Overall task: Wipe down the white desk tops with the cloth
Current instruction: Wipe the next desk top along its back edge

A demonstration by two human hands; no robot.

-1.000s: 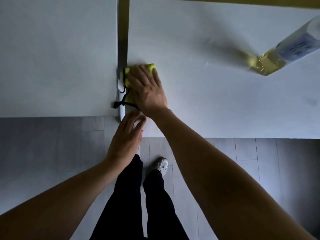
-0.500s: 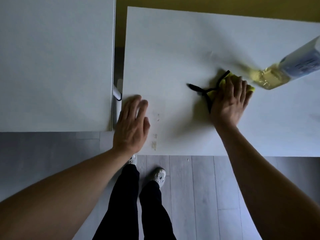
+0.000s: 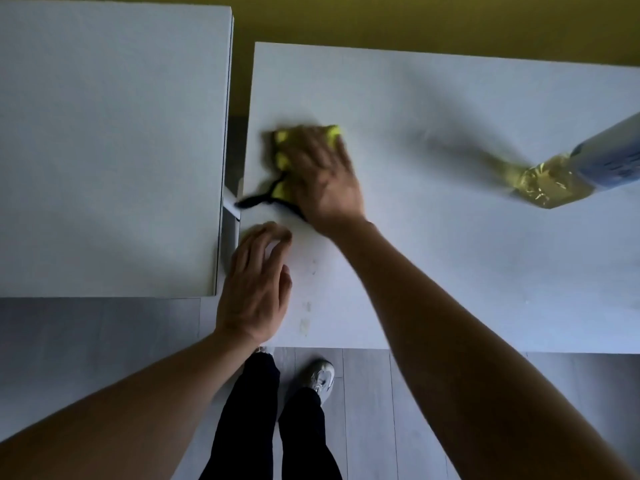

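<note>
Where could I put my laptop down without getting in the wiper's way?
The whole left desk top is bare. On the right desk top, the stretch between the right hand and the bottle is free. It is crowded by the gap: yellow cloth, left hand.

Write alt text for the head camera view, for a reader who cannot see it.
A right hand presses a yellow cloth on the right white desk, near its left edge. The left hand rests flat nearby; a bottle stands farther right.
</note>
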